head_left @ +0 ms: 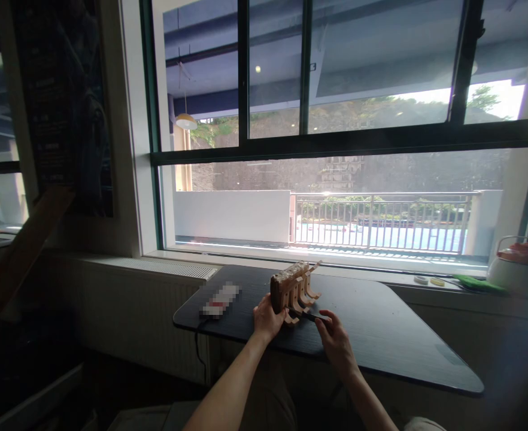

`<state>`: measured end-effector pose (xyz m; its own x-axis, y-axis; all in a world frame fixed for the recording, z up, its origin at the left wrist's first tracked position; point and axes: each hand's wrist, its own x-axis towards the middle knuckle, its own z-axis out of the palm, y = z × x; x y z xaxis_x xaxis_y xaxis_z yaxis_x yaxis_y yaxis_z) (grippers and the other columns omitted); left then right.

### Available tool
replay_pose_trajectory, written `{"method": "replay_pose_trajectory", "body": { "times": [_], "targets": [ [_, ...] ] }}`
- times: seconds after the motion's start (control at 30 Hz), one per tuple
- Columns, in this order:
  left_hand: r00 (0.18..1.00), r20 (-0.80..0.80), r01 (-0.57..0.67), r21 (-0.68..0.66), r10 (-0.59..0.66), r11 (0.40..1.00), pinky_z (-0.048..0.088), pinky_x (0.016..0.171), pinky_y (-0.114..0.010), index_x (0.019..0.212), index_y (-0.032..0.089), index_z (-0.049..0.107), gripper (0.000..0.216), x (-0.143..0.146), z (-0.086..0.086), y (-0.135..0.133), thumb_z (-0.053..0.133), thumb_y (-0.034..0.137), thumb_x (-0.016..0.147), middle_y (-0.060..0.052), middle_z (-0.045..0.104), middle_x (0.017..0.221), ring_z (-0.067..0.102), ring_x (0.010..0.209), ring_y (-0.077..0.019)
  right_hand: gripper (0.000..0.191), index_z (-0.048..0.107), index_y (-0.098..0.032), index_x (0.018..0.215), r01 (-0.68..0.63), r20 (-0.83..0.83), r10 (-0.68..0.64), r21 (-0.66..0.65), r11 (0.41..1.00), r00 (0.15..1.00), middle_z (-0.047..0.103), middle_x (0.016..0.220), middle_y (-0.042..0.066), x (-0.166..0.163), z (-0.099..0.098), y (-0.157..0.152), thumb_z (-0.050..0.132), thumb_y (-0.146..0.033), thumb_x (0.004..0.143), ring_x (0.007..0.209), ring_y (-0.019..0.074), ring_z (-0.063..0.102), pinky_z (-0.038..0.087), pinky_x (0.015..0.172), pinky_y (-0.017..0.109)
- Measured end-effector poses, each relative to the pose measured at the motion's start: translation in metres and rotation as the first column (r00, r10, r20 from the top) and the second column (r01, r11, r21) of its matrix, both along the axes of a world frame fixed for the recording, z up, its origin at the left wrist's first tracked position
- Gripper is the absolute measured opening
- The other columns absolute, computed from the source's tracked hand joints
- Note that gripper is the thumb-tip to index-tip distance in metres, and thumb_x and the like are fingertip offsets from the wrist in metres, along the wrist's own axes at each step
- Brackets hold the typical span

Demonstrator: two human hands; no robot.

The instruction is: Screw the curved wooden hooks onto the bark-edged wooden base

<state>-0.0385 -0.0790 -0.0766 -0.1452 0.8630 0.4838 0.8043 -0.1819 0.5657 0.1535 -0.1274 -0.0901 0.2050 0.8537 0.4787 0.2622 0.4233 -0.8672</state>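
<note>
A wooden rack with several curved hooks (pixel 293 284) stands on its side on a dark table (pixel 381 335) under a large window. My left hand (pixel 267 320) grips the rack's near end, fingers wrapped round it. My right hand (pixel 333 335) is just to the right, pinched on a thin dark tool (pixel 309 315) whose tip points at the base of the hooks. What kind of tool it is cannot be made out.
A blurred white and red object (pixel 220 300) lies on the table's left part, with a cable hanging off the edge. On the window sill at the right stand a white kettle (pixel 519 266), green cloth (pixel 477 284) and small tape rolls (pixel 429 281). A radiator (pixel 156 267) runs at the left.
</note>
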Motion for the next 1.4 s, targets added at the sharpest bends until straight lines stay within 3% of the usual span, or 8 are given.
{"method": "replay_pose_trajectory", "body": {
  "times": [0.17, 0.33, 0.53, 0.7, 0.83, 0.97, 1.17, 1.4],
  "targets": [
    [1.000, 0.001, 0.011, 0.014, -0.011, 1.000, 0.039, 0.090, -0.030, 0.111, 0.022, 0.053, 0.041, 0.0002, -0.0008, 0.0004, 0.064, 0.036, 0.074, -0.005, 0.063, 0.112, 0.055, 0.110, -0.0210, 0.039, 0.058, -0.018, 0.102, -0.076, -0.079, 0.076, -0.003, 0.997, 0.994, 0.060, 0.065, -0.002, 0.0006, -0.0021, 0.0017, 0.058, -0.045, 0.073, 0.051, 0.0134, 0.050, 0.043, 0.051, 0.027],
    [1.000, 0.020, 0.009, -0.020, -0.009, 1.000, 0.038, 0.091, -0.030, 0.112, 0.023, 0.052, 0.040, 0.0005, 0.0009, -0.0005, 0.063, 0.036, 0.075, -0.005, 0.062, 0.113, 0.055, 0.111, -0.0204, 0.048, 0.059, -0.016, 0.100, -0.087, -0.121, 0.083, -0.030, 0.996, 0.989, 0.065, 0.071, 0.002, -0.0013, 0.0027, -0.0014, 0.059, -0.054, 0.071, 0.049, 0.0137, 0.053, 0.046, 0.052, 0.029],
    [1.000, 0.021, 0.010, -0.034, -0.009, 0.999, 0.038, 0.091, -0.030, 0.110, 0.024, 0.052, 0.038, -0.0001, 0.0018, -0.0006, 0.062, 0.035, 0.075, -0.004, 0.062, 0.113, 0.054, 0.111, -0.0196, 0.052, 0.064, -0.015, 0.093, -0.085, -0.124, 0.075, -0.076, 0.993, 0.989, 0.059, 0.059, -0.001, -0.0010, 0.0040, -0.0021, 0.058, -0.061, 0.069, 0.047, 0.0134, 0.051, 0.043, 0.047, 0.027],
    [1.000, 0.026, 0.011, -0.014, -0.011, 1.000, 0.038, 0.090, -0.031, 0.109, 0.023, 0.053, 0.038, -0.0005, 0.0008, 0.0002, 0.063, 0.035, 0.075, -0.004, 0.063, 0.111, 0.056, 0.109, -0.0202, 0.049, 0.062, -0.017, 0.100, -0.083, -0.144, 0.074, -0.063, 0.994, 0.987, 0.050, 0.055, -0.005, -0.0026, 0.0013, -0.0008, 0.059, -0.056, 0.071, 0.044, 0.0110, 0.044, 0.037, 0.042, 0.024],
    [1.000, 0.016, 0.013, 0.007, -0.014, 1.000, 0.039, 0.090, -0.030, 0.108, 0.023, 0.053, 0.038, -0.0005, 0.0006, -0.0003, 0.064, 0.035, 0.074, -0.004, 0.063, 0.110, 0.056, 0.109, -0.0205, 0.042, 0.059, -0.019, 0.100, -0.092, -0.180, 0.089, -0.010, 0.996, 0.980, 0.057, 0.062, -0.002, -0.0023, 0.0029, -0.0016, 0.060, -0.050, 0.071, 0.048, 0.0118, 0.049, 0.041, 0.044, 0.024],
    [1.000, 0.021, 0.013, -0.005, -0.013, 1.000, 0.039, 0.091, -0.031, 0.108, 0.023, 0.053, 0.038, 0.0001, 0.0020, -0.0013, 0.065, 0.034, 0.074, -0.004, 0.063, 0.110, 0.056, 0.108, -0.0204, 0.048, 0.061, -0.016, 0.099, -0.083, -0.178, 0.077, -0.026, 0.996, 0.981, 0.065, 0.069, 0.003, 0.0000, 0.0043, -0.0012, 0.061, -0.053, 0.068, 0.048, 0.0134, 0.053, 0.042, 0.043, 0.025],
    [0.999, 0.031, 0.008, -0.027, -0.007, 1.000, 0.039, 0.091, -0.032, 0.111, 0.023, 0.053, 0.040, 0.0002, 0.0029, -0.0018, 0.064, 0.033, 0.074, -0.005, 0.063, 0.112, 0.056, 0.110, -0.0215, 0.052, 0.063, -0.015, 0.097, -0.092, -0.160, 0.088, -0.017, 0.996, 0.983, 0.061, 0.061, 0.001, 0.0015, 0.0018, 0.0005, 0.059, -0.059, 0.071, 0.045, 0.0126, 0.052, 0.043, 0.043, 0.025],
    [1.000, 0.025, 0.003, 0.000, -0.003, 1.000, 0.039, 0.090, -0.030, 0.109, 0.022, 0.053, 0.041, -0.0011, -0.0005, 0.0016, 0.066, 0.033, 0.072, -0.004, 0.063, 0.110, 0.056, 0.109, -0.0202, 0.051, 0.067, -0.014, 0.092, -0.085, -0.156, 0.067, -0.112, 0.990, 0.985, 0.053, 0.051, -0.002, -0.0005, 0.0041, -0.0011, 0.059, -0.059, 0.069, 0.041, 0.0110, 0.045, 0.038, 0.041, 0.024]
  ]
}}
